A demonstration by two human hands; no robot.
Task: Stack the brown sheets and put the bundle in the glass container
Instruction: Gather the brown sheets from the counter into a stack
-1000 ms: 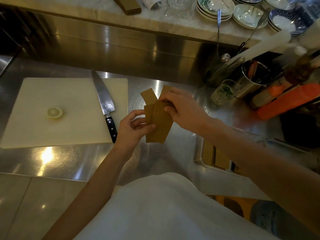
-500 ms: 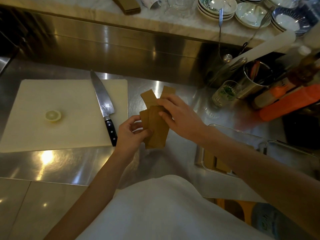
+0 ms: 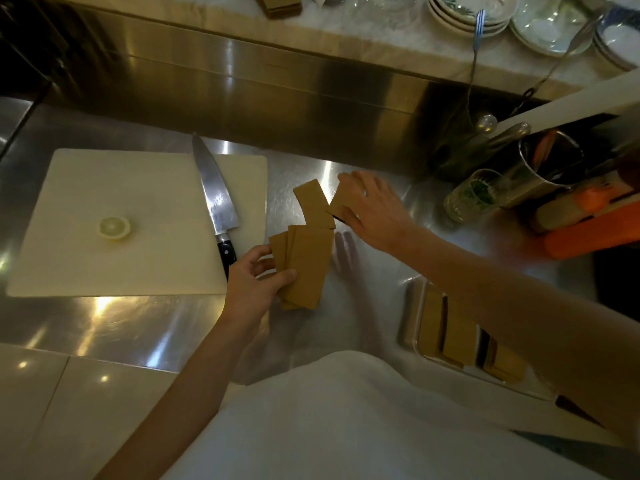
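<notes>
R hand has left my L-hand stack, now pinching a loose counter sheet; stacking approx. half done.

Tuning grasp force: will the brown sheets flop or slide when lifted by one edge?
Probably fairly stiff: the brown sheets in the left hand stand out flat, no sag. Likely light, pinched by few fingers. They look apt to slide, already fanned apart. The right hand is on another sheet.

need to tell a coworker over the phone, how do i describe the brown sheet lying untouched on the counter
Start at the white cutting board with the knife. On the steel counter just right of it lies one brown sheet, the only one neither hand touches.
</notes>
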